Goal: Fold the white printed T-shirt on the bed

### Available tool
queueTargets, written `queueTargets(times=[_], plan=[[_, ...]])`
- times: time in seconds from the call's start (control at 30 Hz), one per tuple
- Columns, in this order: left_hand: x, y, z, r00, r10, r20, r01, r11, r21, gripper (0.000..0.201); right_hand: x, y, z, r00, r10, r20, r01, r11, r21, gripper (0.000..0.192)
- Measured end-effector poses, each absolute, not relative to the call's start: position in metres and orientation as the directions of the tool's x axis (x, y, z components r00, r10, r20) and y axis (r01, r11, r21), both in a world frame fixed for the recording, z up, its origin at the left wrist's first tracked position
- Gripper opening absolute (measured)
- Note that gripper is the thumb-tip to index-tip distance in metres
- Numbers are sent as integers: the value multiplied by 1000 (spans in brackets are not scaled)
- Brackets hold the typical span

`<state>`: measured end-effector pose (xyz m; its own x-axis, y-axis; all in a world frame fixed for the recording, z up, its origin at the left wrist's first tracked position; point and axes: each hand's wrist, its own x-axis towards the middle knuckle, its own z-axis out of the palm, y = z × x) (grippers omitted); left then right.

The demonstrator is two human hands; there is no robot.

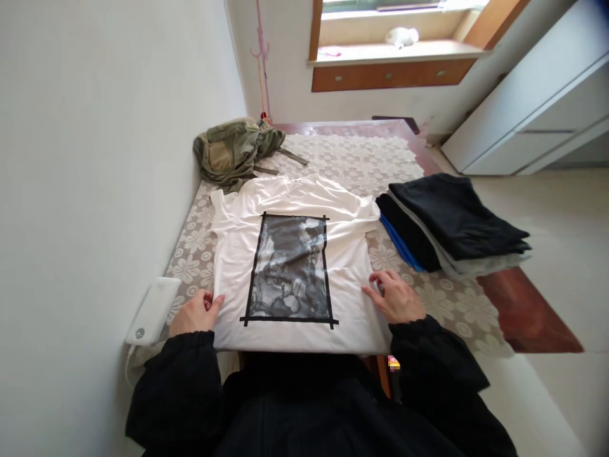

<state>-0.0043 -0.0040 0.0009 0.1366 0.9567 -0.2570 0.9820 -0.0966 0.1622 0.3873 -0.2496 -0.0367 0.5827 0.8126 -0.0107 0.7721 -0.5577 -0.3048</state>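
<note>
A white T-shirt [349, 279] lies spread out on the table, its collar end away from me and its hem along the near edge. On it is a grey and black picture print [288, 273] with a black border. My left hand [196, 312] is at the shirt's left side, thumb and curled fingers closed on the edge of the cloth. At the right side, my right hand [396, 297] pinches the other edge between thumb and fingers. The cloth between the hands is fairly flat, with wrinkles near the sleeves and collar.
A stack of folded clothes [451, 219] sits right of the shirt. An olive backpack [233, 149] rests at the back left against the wall. A white power strip [153, 311] is by my left hand. A lace tablecloth [352, 155] covers much of the table.
</note>
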Motion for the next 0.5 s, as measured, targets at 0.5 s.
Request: queueTargets(times=[0.5], plan=[[-50, -39, -8, 236, 885, -402, 919, -69, 388, 39, 366, -301, -35, 717, 653, -242, 360, -645, -674, 29]])
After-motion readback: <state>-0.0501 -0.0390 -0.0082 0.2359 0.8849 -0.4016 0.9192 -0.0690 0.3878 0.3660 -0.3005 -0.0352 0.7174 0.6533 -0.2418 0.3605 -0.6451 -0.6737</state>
